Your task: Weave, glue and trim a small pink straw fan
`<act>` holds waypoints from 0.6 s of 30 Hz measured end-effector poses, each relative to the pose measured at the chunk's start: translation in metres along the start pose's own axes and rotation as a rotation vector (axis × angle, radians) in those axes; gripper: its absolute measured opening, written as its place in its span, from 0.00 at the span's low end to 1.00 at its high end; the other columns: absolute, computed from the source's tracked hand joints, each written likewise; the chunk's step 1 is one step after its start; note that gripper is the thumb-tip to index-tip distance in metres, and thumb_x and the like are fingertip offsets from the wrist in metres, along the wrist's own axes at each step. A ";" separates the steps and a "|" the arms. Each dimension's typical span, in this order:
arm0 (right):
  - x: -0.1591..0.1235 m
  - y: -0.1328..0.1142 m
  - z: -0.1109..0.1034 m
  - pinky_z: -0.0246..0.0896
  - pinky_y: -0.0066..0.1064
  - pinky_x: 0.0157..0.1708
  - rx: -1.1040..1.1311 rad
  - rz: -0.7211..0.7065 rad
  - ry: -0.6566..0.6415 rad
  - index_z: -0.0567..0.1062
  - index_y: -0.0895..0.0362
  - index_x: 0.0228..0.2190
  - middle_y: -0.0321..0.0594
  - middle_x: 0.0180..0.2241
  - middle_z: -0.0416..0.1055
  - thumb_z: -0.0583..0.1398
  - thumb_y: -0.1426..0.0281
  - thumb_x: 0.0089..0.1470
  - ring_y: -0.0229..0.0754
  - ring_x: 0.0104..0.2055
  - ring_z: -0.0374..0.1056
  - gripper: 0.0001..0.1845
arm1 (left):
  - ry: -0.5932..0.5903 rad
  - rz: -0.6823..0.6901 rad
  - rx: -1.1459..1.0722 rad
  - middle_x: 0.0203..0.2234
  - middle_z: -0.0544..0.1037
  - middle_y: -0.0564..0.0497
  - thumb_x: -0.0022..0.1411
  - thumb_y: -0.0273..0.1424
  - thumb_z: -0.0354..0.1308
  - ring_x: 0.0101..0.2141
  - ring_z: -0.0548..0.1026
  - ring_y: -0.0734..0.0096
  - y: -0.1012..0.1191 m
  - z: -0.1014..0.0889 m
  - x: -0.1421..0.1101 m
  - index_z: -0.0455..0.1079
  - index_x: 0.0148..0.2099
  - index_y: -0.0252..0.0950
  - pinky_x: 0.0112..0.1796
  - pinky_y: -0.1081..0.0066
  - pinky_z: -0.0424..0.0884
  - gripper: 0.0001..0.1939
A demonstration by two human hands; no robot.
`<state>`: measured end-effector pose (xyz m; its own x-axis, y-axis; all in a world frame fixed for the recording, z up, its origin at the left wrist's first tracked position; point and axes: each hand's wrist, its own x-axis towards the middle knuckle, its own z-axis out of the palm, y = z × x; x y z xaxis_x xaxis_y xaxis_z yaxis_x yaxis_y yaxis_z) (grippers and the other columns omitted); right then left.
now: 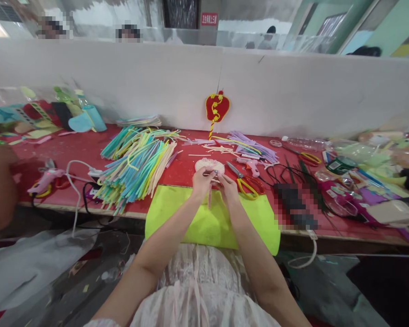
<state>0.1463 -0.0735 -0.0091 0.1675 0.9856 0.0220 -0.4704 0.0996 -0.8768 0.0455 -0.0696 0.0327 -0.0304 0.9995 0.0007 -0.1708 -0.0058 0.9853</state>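
Both hands work on a small pale pink fan-shaped craft piece (pixel 207 164) with a round fuzzy top; its thin pink stem points toward me. My left hand (pixel 201 180) pinches it from the left and my right hand (pixel 228 187) from the right, with the fingertips close together at its lower edge. A small bit between the fingertips is too tiny to make out. Underneath lies a bright yellow-green cloth (pixel 180 218) over the table's front edge. Just right of my right hand are yellow-handled scissors (pixel 247 187) and a pink glue gun (pixel 254 168).
Left of my hands lies a large heap of colourful pipe cleaners (pixel 136 163); lilac ones (pixel 252 145) lie behind. A red fan ornament (pixel 217 110) leans on the white partition (pixel 122 77). A second glue gun (pixel 46 179) and a person's arm (pixel 0 186) are at left, bottles and cables at right.
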 end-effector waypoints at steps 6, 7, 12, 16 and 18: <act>-0.001 -0.002 0.001 0.65 0.27 0.30 -0.012 -0.006 -0.045 0.78 0.54 0.29 0.37 0.33 0.75 0.65 0.63 0.39 0.37 0.34 0.70 0.12 | 0.018 0.028 0.060 0.24 0.73 0.51 0.51 0.30 0.60 0.22 0.74 0.74 0.001 -0.003 0.003 0.68 0.30 0.32 0.26 0.70 0.74 0.06; -0.001 -0.002 0.001 0.65 0.27 0.30 -0.018 -0.011 -0.031 0.78 0.54 0.28 0.37 0.32 0.75 0.65 0.62 0.39 0.37 0.33 0.70 0.11 | 0.015 0.034 0.073 0.24 0.73 0.51 0.51 0.29 0.60 0.22 0.74 0.74 0.002 -0.003 0.003 0.68 0.31 0.32 0.26 0.69 0.74 0.06; 0.001 -0.001 -0.001 0.65 0.28 0.30 -0.042 -0.041 0.033 0.78 0.54 0.28 0.37 0.31 0.75 0.65 0.61 0.39 0.38 0.32 0.70 0.13 | -0.005 -0.058 -0.035 0.26 0.73 0.52 0.50 0.26 0.61 0.22 0.74 0.74 0.005 -0.001 0.001 0.66 0.34 0.32 0.27 0.68 0.74 0.08; 0.002 0.000 -0.002 0.66 0.30 0.34 -0.039 -0.063 0.045 0.78 0.54 0.29 0.37 0.32 0.75 0.65 0.61 0.39 0.38 0.34 0.70 0.13 | -0.073 -0.181 -0.144 0.22 0.73 0.52 0.49 0.30 0.63 0.24 0.74 0.75 0.000 0.002 0.002 0.65 0.30 0.31 0.31 0.69 0.74 0.10; 0.002 0.001 -0.002 0.66 0.31 0.35 -0.045 -0.072 0.041 0.77 0.54 0.29 0.38 0.33 0.75 0.64 0.61 0.39 0.39 0.35 0.70 0.13 | -0.100 -0.202 -0.159 0.22 0.74 0.51 0.48 0.31 0.64 0.23 0.74 0.76 -0.003 0.002 0.003 0.65 0.29 0.31 0.32 0.70 0.73 0.11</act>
<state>0.1486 -0.0718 -0.0108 0.2358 0.9695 0.0670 -0.4163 0.1631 -0.8945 0.0475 -0.0663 0.0305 0.1159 0.9788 -0.1690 -0.3161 0.1977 0.9279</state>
